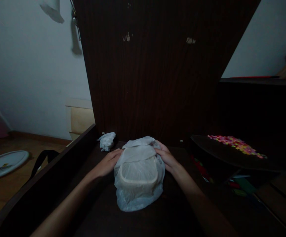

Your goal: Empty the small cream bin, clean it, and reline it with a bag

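A translucent white plastic bag sits on the dark wooden surface in front of me. Through its film shows a pale container with a rounded rectangular rim; what is inside cannot be made out. At the bag's upper left, my left hand grips its side, with the fingertips partly hidden behind the film. My right hand holds the upper right edge, its fingers closed around the folded plastic. The bag's top is folded over toward the back. Farther left lies a small crumpled white plastic bag, apart from both hands.
A dark wooden panel rises behind the surface, and a raised side board borders it on the left. At right, a dark shelf bears a colourful beaded strip. A white round lid-like object is low at left.
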`<state>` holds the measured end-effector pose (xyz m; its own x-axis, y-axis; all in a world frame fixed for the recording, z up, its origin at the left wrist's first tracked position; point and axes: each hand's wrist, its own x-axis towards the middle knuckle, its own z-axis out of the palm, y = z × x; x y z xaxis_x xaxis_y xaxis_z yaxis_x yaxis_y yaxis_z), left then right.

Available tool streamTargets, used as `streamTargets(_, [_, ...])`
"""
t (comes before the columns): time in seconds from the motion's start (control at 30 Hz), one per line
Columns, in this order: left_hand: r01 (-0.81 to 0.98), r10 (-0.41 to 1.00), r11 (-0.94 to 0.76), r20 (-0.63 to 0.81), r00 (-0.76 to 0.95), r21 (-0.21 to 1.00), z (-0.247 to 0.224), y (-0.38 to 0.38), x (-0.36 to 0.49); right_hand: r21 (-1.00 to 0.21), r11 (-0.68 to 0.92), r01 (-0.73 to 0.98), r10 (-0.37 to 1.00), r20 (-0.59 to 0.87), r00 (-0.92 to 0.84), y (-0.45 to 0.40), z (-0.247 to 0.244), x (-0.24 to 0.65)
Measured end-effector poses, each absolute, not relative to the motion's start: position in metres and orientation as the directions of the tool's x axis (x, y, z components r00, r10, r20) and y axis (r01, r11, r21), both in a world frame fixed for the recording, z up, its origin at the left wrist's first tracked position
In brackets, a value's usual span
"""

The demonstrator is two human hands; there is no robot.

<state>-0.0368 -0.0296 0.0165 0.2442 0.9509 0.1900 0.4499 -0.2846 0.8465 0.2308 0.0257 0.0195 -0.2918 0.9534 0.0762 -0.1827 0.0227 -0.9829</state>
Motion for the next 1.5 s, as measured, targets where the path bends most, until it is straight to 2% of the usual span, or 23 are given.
streamTargets(0.13, [0.262,0.937,-0.233,0.144,0.318,0.937,0.006,-0.02,-0.026,-0.981,0.02,-0.191,0.955,0.075,-0.285,0.028,0.006,0.217])
streamTargets(0.23, [0.215,0.928,-0.211,0.126,0.352,0.954,0.002,-0.018,-0.022,-0.986,0.02,-0.166,0.95,0.071,-0.303,0.027,-0.003,0.211])
streamTargets(0.4, [0.358,0.936,-0.228,0.102,0.338,0.906,0.0,-0.02,-0.021,-0.996,0.059,-0.074,0.953,0.078,-0.294,0.028,-0.015,0.211])
streamTargets(0.57, [0.477,0.953,-0.215,0.075,0.295,0.852,-0.007,-0.018,-0.024,-0.987,0.107,0.116,0.977,0.084,-0.195,0.034,-0.022,0.226])
streamTargets(0.73, [0.506,0.971,-0.187,0.081,0.224,0.842,-0.015,-0.014,-0.028,-0.943,0.154,0.294,0.988,0.147,-0.045,0.027,-0.014,0.247])
streamTargets(0.87, [0.461,0.984,-0.178,0.167,0.066,0.87,-0.014,-0.011,-0.033,-0.903,0.241,0.356,0.961,0.272,0.04,0.0,0.006,0.263])
streamTargets(0.9, [0.435,0.981,-0.184,0.191,0.026,0.881,-0.013,-0.011,-0.034,-0.896,0.26,0.36,0.959,0.282,0.008,-0.009,0.011,0.266])
streamTargets(1.0, [0.344,0.97,-0.215,0.242,-0.036,0.914,-0.007,-0.014,-0.031,-0.878,0.327,0.35,0.929,0.229,-0.291,-0.035,0.02,0.272])
streamTargets(1.1, [0.14,0.974,-0.227,0.226,0.024,0.964,-0.003,-0.019,-0.022,-0.858,0.37,0.357,0.855,0.163,-0.493,-0.05,0.019,0.272])
streamTargets(1.17, [-0.01,0.979,-0.19,0.19,0.073,0.982,-0.004,-0.021,-0.016,-0.848,0.376,0.374,0.842,0.144,-0.519,-0.055,0.016,0.271])
streamTargets(1.23, [-0.077,0.983,-0.163,0.169,0.073,0.984,-0.006,-0.022,-0.011,-0.843,0.379,0.382,0.849,0.154,-0.505,-0.057,0.014,0.269])
streamTargets(1.5, [-0.036,0.979,-0.203,0.204,0.016,0.979,-0.007,-0.024,-0.011,-0.797,0.465,0.386,0.826,0.234,-0.512,-0.072,0.007,0.268])
